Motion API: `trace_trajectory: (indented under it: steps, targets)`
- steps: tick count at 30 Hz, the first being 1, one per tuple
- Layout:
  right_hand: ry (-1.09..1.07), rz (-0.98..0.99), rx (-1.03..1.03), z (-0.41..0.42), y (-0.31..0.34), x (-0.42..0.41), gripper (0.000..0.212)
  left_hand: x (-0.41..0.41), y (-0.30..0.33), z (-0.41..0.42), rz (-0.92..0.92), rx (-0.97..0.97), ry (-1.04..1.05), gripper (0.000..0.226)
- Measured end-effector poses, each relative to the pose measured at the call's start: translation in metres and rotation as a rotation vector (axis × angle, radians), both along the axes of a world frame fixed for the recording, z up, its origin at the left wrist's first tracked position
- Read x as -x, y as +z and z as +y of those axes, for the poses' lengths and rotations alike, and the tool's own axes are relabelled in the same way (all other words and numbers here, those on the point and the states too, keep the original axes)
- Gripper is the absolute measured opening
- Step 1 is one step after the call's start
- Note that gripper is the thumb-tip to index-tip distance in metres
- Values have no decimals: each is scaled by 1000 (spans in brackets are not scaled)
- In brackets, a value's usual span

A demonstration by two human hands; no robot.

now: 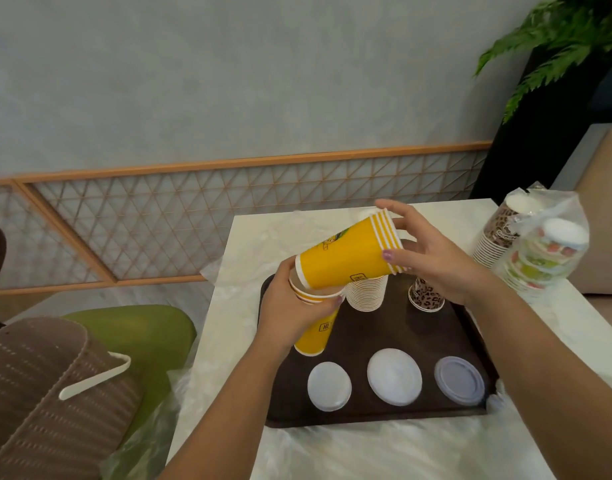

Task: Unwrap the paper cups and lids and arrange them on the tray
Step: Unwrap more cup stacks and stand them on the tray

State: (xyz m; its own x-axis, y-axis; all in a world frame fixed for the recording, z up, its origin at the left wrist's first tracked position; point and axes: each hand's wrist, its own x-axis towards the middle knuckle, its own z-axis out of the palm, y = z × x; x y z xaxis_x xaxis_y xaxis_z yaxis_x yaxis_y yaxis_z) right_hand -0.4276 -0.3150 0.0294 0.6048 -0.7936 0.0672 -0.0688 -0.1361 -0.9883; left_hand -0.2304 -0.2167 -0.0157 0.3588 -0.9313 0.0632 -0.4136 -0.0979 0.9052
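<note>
Head view: both hands work above the brown tray [467, 327]; the right hand [432, 258] grips a tilted stack of yellow cups [349, 258], the left hand [294, 306] curls around another yellow cup [313, 337] standing on the tray.

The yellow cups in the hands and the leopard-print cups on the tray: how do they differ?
The yellow cups are plain yellow with white rims; the leopard-print cups are brown-spotted. The yellow cups look taller and lie tilted sideways in the air, gripped by the left hand and right hand; the leopard-print cups stand rim-down on the tray, untouched. Both are nested stacks of paper cups.
</note>
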Motion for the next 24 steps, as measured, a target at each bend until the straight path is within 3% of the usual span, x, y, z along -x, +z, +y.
trace_trajectory:
  steps: [6, 12, 15, 18, 22, 24]
  targets:
    - [46, 89, -66, -3, -18, 13, 68, -2, 1, -1, 53, 0, 11, 77]
    - [94, 238, -105, 0, -35, 10, 88, -3, 2, -4, 32, -4, 35, 81]
    - [141, 286, -117, 3, -43, 2, 77, -3, 2, -7, 37, -4, 40, 81]
    - [94, 114, -223, 4, -39, -4, 58, -5, 5, -11, 73, 5, 52, 81]
    - [-148, -305, -206, -14, -24, -13, 102, -8, 9, -15, 107, 3, 62, 82]
    - [-366, -296, -21, -29, -20, -20, 103, -8, 8, -17, 121, -5, 60, 81]
